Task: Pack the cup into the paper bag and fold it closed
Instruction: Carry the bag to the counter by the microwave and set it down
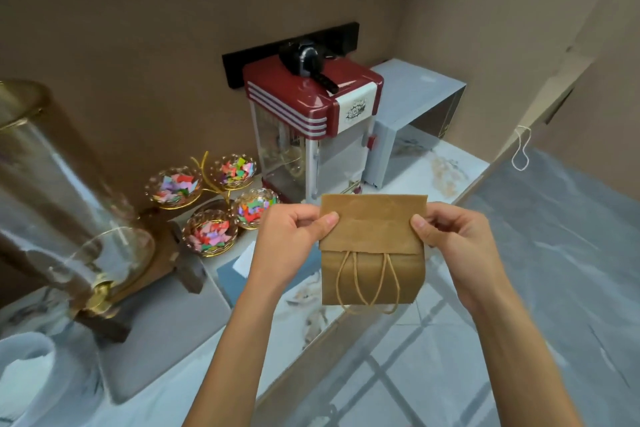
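a: both forearms reach in from the bottom edge. left hand (294, 230) pinches the left edge of the paper bag (373, 250), thumb on the front of the folded-over flap.
b: right side?
a: right hand (450, 239) mirrors it, thumb on the flap's right edge, fingers behind. both clenched on the bag.
b: bag state?
a: held up in the air above the surface (263, 333), top folded down toward the camera. twine handles (370, 282) hang out from under the flap, down the front.
b: cup?
a: can't see it. can't tell if it's inside.
b: background?
a: red popcorn machine (311, 128) against the wall just behind the bag. four glass bowls of coloured paper bits (211, 198) on a gold stand to its left. big glass dispenser (65, 211) far left.
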### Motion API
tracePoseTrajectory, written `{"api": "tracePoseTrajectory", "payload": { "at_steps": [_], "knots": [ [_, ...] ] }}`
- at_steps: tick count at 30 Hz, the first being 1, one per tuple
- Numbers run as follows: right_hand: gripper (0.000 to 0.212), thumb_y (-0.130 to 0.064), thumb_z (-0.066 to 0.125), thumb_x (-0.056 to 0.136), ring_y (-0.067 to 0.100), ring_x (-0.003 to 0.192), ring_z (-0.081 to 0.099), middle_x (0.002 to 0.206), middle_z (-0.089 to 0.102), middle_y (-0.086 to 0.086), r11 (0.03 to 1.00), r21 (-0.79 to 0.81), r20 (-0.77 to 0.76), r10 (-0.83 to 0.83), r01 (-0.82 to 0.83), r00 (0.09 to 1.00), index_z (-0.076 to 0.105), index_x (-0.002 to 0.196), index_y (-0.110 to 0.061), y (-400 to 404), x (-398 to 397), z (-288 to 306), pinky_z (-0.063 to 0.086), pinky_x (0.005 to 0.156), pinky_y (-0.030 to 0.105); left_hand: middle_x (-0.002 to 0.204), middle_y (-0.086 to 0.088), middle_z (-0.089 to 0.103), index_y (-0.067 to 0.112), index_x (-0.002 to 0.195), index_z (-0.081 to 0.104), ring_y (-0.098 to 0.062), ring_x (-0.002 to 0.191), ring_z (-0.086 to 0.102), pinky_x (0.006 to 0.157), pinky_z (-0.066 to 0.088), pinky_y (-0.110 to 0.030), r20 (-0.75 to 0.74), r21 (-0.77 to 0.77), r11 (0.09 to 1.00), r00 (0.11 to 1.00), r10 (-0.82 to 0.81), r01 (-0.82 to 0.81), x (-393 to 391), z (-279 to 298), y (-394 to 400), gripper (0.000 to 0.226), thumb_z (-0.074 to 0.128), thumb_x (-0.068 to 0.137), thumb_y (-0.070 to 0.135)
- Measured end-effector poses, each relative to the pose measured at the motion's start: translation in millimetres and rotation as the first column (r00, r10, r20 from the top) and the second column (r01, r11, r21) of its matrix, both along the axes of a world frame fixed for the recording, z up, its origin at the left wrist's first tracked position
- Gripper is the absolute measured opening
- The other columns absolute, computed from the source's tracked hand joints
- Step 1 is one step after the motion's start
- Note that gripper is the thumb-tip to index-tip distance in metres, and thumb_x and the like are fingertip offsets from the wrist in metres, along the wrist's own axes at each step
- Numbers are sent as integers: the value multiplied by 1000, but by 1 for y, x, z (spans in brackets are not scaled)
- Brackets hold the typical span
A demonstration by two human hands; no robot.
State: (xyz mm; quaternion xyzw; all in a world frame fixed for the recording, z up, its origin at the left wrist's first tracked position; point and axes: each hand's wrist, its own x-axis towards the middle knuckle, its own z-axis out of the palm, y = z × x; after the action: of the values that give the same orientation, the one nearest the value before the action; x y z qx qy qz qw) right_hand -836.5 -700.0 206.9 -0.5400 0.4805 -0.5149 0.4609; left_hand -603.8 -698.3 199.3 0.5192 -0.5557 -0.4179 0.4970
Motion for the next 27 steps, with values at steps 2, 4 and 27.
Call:
{"api": "tracePoseTrajectory", "payload": {
  "at_steps": [2, 4, 27],
  "knots": [
    [21, 0, 63, 90, 19, 73, 59, 73, 65, 16, 1000, 11, -23, 26, -25, 999, 77, 81, -12, -29, -24, -5, 51, 74, 28, 66, -19, 53, -23, 77, 58, -23, 68, 42, 71, 35, -35, 0, 22, 1000, 1000, 17, -17, -23, -6, -21, 55, 70, 83, 29],
    [15, -1, 64, 90, 23, 73, 55, 76, 60, 29, 998, 9, -63, 63, -62, 996, 75, 81, -7, -58, -48, -10, 49, 75, 33, 61, -24, 48, -22, 74, 57, -22, 65, 39, 69, 33, -34, 15, 29, 998, 998, 58, -59, -47, -12, -41, 50, 71, 86, 24],
    [25, -4, 68, 87, 11, 62, 49, 61, 55, -1, 903, 186, -286, 427, -388, 858, 57, 66, -6, -374, -277, -87, 44, 63, 22, 72, 5, 79, 18, 66, 78, -11, 74, 74, 75, 56, -31, 231, 279, 852, 892, 389, -444, -292, -83, -277, 17, 79, 83, 18]
  ]
}}
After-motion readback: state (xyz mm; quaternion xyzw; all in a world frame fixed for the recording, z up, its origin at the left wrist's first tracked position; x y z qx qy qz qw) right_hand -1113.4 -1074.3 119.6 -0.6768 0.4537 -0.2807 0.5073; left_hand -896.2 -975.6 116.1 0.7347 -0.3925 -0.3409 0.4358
